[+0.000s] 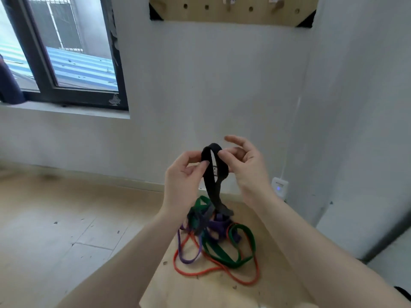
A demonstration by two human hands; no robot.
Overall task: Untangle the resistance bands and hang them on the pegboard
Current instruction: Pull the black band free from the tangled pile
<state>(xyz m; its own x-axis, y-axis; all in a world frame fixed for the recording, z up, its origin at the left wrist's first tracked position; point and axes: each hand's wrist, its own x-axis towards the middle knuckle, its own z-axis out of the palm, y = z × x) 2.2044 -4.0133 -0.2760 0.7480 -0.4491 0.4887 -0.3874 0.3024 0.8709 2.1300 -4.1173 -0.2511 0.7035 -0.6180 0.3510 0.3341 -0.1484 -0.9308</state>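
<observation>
A wooden table (222, 290) fills the lower foreground, carrying a knotted heap of resistance bands. An orange band (200, 272) loops along the heap's near edge, a green band (224, 258) arcs just behind it, and a purple band (189, 258) trails off the heap's left side; all three lie flat on the table and cross one another. Rising out of the heap's middle is a black band (213, 185), pulled up into an upright loop while its lower end remains buried among the other colours. Above the heap, the person's left hand (184, 174) pinches the left side of the black loop between thumb and fingertips. The right hand (244, 165) pinches the loop's right side with thumb and forefinger, its other fingers loosely spread and touching nothing. Beyond the heap, a white wall socket (279, 187) with a small blue light sits low on the pale wall. High above the heap, the lower edge of a wooden pegboard (233, 16) shows on the wall, with pegs (279, 5) protruding. A dark-framed window (73, 63) stands far left of the heap.
</observation>
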